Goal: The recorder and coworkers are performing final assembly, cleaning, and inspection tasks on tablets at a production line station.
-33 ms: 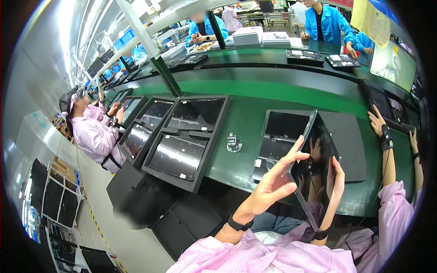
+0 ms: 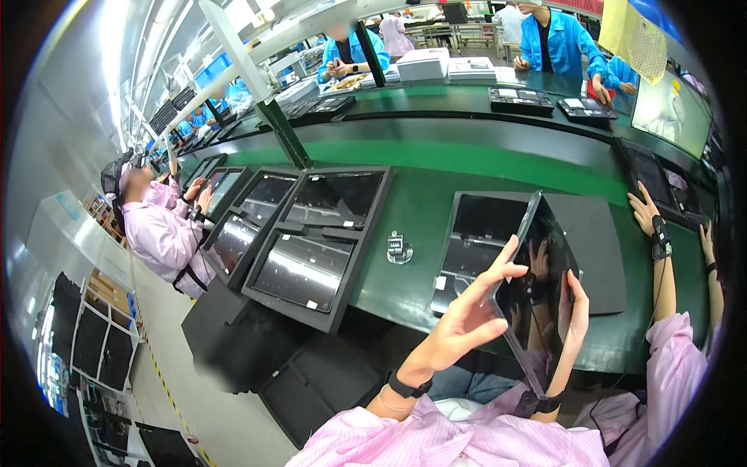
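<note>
A dark, glossy flat screen panel (image 2: 538,311) is tilted up on edge above the green bench, reflecting fingers. My left hand (image 2: 467,319) is at its left edge, thumb and fingers parted around that side. On the opposite edge, my right hand (image 2: 575,311) grips the panel with fingers along its border; part of that hand is hidden behind it. Beneath and behind the raised panel lies a dark grey tray (image 2: 599,272). Other black screen panels (image 2: 486,218) rest in the tray's left part.
Left on the bench, a tray (image 2: 331,317) holds several glossy panels. A small silver-and-black device (image 2: 398,247) sits between the trays. Another person's hand (image 2: 644,208) touches a tray at right. Black trays (image 2: 319,381) are stacked below the bench edge. A metal post (image 2: 284,132) rises behind.
</note>
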A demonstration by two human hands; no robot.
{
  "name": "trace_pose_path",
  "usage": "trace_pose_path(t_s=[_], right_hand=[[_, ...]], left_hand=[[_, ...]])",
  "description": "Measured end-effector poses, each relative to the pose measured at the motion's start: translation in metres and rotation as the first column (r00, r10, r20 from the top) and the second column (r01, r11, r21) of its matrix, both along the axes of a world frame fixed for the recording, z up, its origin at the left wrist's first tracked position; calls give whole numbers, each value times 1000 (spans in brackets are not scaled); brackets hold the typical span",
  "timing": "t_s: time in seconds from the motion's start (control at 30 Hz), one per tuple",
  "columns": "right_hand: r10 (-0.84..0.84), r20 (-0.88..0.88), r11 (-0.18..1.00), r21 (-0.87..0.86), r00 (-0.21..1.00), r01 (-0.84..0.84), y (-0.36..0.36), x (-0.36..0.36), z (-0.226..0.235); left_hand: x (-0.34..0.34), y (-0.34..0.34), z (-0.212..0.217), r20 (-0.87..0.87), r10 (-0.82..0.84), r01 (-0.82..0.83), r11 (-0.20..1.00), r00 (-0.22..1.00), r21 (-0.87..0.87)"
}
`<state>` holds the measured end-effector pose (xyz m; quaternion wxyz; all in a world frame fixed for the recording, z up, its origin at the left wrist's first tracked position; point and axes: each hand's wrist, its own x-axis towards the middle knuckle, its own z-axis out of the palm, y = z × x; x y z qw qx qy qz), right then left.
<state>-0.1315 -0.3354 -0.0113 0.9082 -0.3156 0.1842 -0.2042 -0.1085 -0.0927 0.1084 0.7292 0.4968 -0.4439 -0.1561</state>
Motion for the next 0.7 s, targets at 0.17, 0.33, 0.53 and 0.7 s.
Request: trace_pose_path(t_s=[0.17, 0.33, 0.53, 0.7], right_hand=[[-17, -65, 998, -55, 998, 13, -11, 5, -11], [-31, -41, 999, -16, 999, 31, -9, 6, -8], [-33, -102, 999, -38, 994, 30, 1, -4, 17], [81, -342, 989, -92, 936, -119, 10, -10, 46]], left_hand=[[1, -11, -1, 0, 56, -56, 998, 998, -28], [-1, -12, 1, -108, 110, -115, 993, 988, -36], [12, -8, -9, 33, -54, 53, 998, 998, 14], [18, 8, -1, -40, -116, 117, 993, 992, 20]])
